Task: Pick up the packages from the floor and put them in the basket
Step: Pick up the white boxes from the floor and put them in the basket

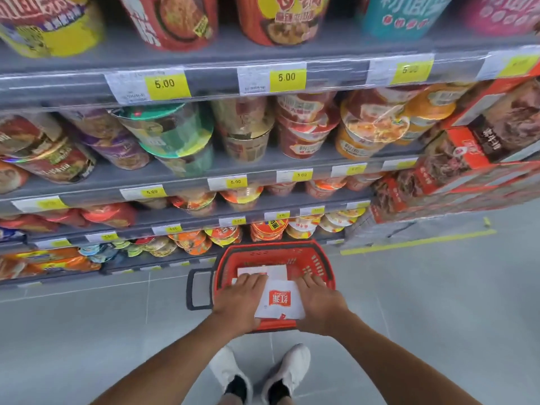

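Observation:
A red plastic basket (318, 264) with a dark grey handle (194, 290) stands on the floor in front of the shelves. I hold a white package with a red logo (280, 301) over the basket's near half. My left hand (242, 296) grips its left edge and my right hand (317, 299) grips its right edge. Another white package (276, 270) lies inside the basket, partly hidden by my fingers and the held package.
Grey shelves (204, 176) packed with instant noodle cups and yellow price tags rise behind the basket. Stacked red boxes (455, 171) stand at the right. A yellow tape line (418, 242) marks the grey tiled floor. My white shoes (260, 372) are just behind the basket.

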`<state>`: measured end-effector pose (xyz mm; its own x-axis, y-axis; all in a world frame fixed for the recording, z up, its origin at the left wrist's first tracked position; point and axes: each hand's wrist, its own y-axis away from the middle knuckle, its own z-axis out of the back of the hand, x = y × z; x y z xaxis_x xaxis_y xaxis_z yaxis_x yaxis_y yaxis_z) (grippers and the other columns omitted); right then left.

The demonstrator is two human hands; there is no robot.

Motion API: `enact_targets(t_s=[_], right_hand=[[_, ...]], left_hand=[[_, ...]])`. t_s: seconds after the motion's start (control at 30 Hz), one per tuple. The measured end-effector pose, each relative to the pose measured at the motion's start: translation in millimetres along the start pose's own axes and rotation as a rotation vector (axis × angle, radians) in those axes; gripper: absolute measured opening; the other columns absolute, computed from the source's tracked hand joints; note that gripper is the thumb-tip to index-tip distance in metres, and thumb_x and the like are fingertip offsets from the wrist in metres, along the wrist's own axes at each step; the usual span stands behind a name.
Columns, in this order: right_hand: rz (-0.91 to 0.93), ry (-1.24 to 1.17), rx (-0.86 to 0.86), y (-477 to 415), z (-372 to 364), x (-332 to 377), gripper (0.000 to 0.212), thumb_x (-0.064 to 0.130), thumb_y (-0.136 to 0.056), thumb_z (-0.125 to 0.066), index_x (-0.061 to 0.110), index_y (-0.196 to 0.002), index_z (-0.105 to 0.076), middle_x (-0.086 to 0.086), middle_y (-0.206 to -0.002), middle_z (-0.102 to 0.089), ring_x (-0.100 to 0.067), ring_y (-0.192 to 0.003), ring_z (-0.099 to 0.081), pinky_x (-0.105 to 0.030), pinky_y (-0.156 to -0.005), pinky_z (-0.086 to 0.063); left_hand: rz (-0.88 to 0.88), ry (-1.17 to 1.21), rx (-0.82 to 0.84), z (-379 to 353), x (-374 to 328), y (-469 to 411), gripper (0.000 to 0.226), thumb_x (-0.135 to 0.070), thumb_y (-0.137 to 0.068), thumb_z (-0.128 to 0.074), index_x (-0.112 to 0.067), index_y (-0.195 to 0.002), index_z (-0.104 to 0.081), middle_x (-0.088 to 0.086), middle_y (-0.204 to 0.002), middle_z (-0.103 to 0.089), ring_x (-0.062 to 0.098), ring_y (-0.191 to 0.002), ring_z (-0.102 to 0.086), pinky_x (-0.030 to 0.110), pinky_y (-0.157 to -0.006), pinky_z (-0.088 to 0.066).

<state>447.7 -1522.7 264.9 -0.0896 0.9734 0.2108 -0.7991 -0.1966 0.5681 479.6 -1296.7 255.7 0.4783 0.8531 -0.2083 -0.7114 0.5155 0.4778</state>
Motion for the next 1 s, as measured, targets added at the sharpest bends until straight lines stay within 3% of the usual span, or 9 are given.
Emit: enact_targets(t_s=[0.13,0.3,0.47,0.57,0.67,0.73,0.87,0.93,1.0], right_hand=[[0.048,0.011,-0.068,-34.5,-45.9,-16.1,0.096,0.066,-0.08,-0.069,0.021,-0.154,-0.029,0.003,-0.148,-0.046,-0.021,-0.133,-0.046,-0.041,-0.096,-0.057],[0.044,0.023,-0.061,-83.6,-101.6,-29.0,0.095,0.068,-0.079,-0.071,0.024,-0.153,-0.031,0.0,-0.144,-0.043,-0.023,-0.128,-0.049,-0.042,-0.089,-0.059],[0.035,0.105,-0.082,-128.8,-164.8,-39.0,0.087,0.061,-0.073,-0.08,0.022,-0.144,-0.05,-0.001,-0.127,-0.058,-0.022,-0.111,-0.062,-0.035,-0.075,-0.059],[0.012,0.106,-0.056,-161.5,-200.5,-44.8,0.089,0.06,-0.072,-0.082,0.021,-0.144,-0.047,-0.001,-0.129,-0.058,-0.024,-0.117,-0.061,-0.046,-0.088,-0.057],[0.019,0.135,0.011,-196.4,-232.3,-52.2,0.084,0.054,-0.087,-0.071,0.019,-0.152,-0.032,-0.003,-0.145,-0.046,-0.027,-0.136,-0.045,-0.049,-0.11,-0.042],[0.007,0.146,0.022,-218.9,-251.7,-55.5,0.079,0.048,-0.091,-0.068,0.018,-0.153,-0.029,-0.003,-0.148,-0.043,-0.028,-0.141,-0.04,-0.048,-0.111,-0.039],[-0.028,0.125,0.016,-262.3,-303.5,-61.7,0.067,0.029,-0.089,-0.073,0.018,-0.147,-0.039,-0.001,-0.14,-0.048,-0.024,-0.132,-0.047,-0.043,-0.09,-0.056],[-0.048,0.15,-0.001,-283.6,-327.7,-65.0,0.075,0.028,-0.064,-0.092,0.019,-0.13,-0.057,-0.001,-0.122,-0.058,-0.023,-0.114,-0.061,-0.041,-0.065,-0.061],[-0.072,0.173,0.021,-299.9,-347.9,-69.0,0.083,0.031,-0.032,-0.102,0.019,-0.107,-0.069,0.0,-0.1,-0.063,-0.02,-0.09,-0.067,-0.035,-0.044,-0.056]], left_hand=[[0.032,0.011,-0.004,-48.1,9.4,-25.7,0.1,-0.046,-0.082,-0.075,-0.02,-0.159,-0.017,0.0,-0.158,-0.034,0.021,-0.142,-0.035,0.042,-0.102,-0.05],[0.081,0.054,-0.005,-115.1,25.5,-59.5,0.1,-0.048,-0.078,-0.079,-0.021,-0.158,-0.024,-0.001,-0.154,-0.044,0.02,-0.138,-0.043,0.04,-0.099,-0.053],[0.134,0.042,0.032,-177.1,39.6,-98.0,0.096,-0.048,-0.084,-0.074,-0.025,-0.157,-0.017,-0.002,-0.159,-0.035,0.02,-0.146,-0.031,0.051,-0.117,-0.035],[0.131,0.004,0.038,-215.7,50.4,-125.9,0.095,-0.048,-0.084,-0.074,-0.025,-0.157,-0.017,-0.001,-0.159,-0.034,0.022,-0.147,-0.031,0.053,-0.123,-0.022],[0.119,-0.027,0.048,-262.3,68.4,-158.8,0.095,-0.044,-0.084,-0.075,-0.022,-0.157,-0.017,0.002,-0.161,-0.032,0.023,-0.15,-0.029,0.051,-0.125,-0.021],[0.12,-0.027,0.059,-294.5,80.2,-181.1,0.097,-0.041,-0.084,-0.076,-0.02,-0.158,-0.017,0.003,-0.163,-0.025,0.024,-0.152,-0.022,0.051,-0.123,-0.024],[0.112,-0.041,0.057,-341.3,96.2,-213.6,0.09,-0.035,-0.081,-0.077,-0.018,-0.153,-0.027,0.005,-0.149,-0.035,0.026,-0.138,-0.032,0.048,-0.113,-0.037],[0.115,-0.07,0.09,-358.3,100.9,-227.7,0.091,-0.029,-0.079,-0.078,-0.016,-0.153,-0.027,0.007,-0.147,-0.035,0.027,-0.136,-0.033,0.048,-0.111,-0.037],[0.124,-0.093,0.118,-376.4,103.6,-238.9,0.093,-0.022,-0.077,-0.079,-0.015,-0.153,-0.026,0.008,-0.148,-0.035,0.028,-0.136,-0.034,0.049,-0.111,-0.036]])
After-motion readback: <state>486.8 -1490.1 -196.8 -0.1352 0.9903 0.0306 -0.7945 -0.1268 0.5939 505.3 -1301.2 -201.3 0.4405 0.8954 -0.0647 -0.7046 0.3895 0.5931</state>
